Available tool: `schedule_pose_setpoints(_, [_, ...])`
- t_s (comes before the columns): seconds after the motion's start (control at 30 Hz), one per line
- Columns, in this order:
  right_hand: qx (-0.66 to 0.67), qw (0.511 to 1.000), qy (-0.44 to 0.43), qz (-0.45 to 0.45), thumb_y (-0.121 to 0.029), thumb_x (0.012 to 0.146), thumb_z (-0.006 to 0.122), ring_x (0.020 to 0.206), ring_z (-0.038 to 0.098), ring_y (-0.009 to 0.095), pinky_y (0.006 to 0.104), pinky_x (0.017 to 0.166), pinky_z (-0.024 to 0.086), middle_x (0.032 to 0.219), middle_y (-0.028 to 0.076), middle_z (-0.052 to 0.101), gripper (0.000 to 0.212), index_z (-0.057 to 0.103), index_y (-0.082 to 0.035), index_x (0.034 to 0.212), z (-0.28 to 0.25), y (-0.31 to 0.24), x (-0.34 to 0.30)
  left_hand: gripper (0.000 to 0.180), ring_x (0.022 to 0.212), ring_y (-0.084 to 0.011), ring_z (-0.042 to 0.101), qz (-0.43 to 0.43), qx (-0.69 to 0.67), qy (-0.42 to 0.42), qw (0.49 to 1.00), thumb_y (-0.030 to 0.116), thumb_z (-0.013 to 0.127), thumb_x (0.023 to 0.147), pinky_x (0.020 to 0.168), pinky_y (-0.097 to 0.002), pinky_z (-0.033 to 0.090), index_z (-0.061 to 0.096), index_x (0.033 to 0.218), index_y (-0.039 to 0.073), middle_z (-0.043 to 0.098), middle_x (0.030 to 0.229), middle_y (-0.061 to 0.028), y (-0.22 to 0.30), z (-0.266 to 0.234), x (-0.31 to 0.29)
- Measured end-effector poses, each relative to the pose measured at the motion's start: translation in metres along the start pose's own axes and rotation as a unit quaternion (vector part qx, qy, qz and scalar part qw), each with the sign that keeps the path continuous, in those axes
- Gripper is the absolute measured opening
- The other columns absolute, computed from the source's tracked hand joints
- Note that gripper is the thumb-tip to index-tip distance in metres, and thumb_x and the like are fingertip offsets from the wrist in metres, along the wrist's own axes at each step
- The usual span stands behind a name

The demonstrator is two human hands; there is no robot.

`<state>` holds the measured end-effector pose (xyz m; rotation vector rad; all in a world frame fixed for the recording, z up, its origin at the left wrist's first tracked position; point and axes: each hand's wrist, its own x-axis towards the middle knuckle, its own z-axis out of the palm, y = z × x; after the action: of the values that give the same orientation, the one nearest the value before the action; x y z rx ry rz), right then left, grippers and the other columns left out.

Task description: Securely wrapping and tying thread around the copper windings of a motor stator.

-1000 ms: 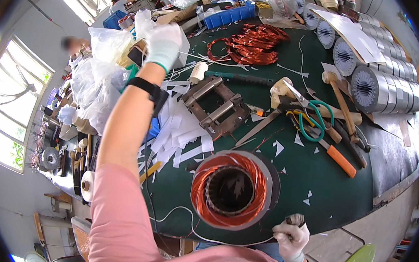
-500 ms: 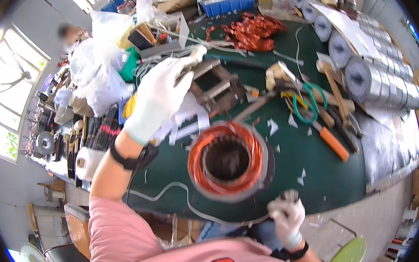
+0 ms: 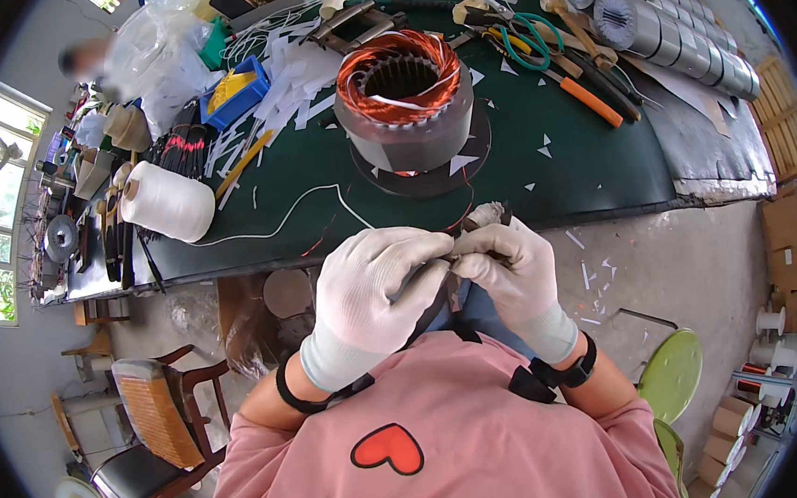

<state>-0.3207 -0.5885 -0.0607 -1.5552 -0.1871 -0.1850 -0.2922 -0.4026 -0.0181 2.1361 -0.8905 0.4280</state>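
Close in front of my body, my left hand [image 3: 378, 294] and my right hand [image 3: 516, 275], both in white knitted gloves, meet fingertip to fingertip in a pinch. A white cord [image 3: 279, 221] crosses the table edge and runs in behind my left hand toward the pinch; its end is hidden by the fingers. A greyish lump shows at the raised fingers of my right hand, too small to make out. Just beyond the hands stands a motor stator [image 3: 407, 137], a grey ring wound with copper wire, on a dark round disc [image 3: 422, 183]. A thin reddish lead hangs from it.
A white thread spool [image 3: 168, 201] lies at the left, near a blue bin [image 3: 235, 94] and paper strips. Green-handled scissors [image 3: 532, 42] and an orange-handled tool [image 3: 591, 102] lie at the far right, before silver rolls [image 3: 659, 31]. A green stool [image 3: 671, 373] stands right.
My left hand has come down from the far left of the table to meet my right hand, which moved inward. The view has tilted, so the stator sits higher in the picture.
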Motion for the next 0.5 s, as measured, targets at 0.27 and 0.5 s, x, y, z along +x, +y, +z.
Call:
schedule_pose_setpoints(0.27, [-0.106,0.992,-0.037,0.06,-0.005,0.085,0.076,0.083,0.058,0.016,0.0291,0.076,0.048,0.092,0.006,0.06,0.013,0.073,0.0,0.096,0.012,-0.024,-0.015,0.025,0.084,-0.0212,0.066,0.137,0.128,0.033,0.982,0.007,0.078,0.071,0.075,-0.0357,0.05,0.07,0.094,0.012,0.068,0.092,0.0007,0.003,-0.017,-0.018])
schedule_pose_setpoints(0.5, [-0.053,0.953,-0.221,0.202,-0.006,0.098,0.059,0.057,0.052,0.008,0.0248,0.056,0.045,0.077,0.002,0.057,0.006,0.059,0.0,0.099,0.018,-0.021,-0.004,0.012,0.077,-0.0161,0.062,-0.325,-0.669,0.214,0.634,0.011,0.059,0.096,0.073,-0.0307,0.053,0.06,0.104,0.002,0.066,0.103,-0.0094,-0.041,-0.049,-0.004])
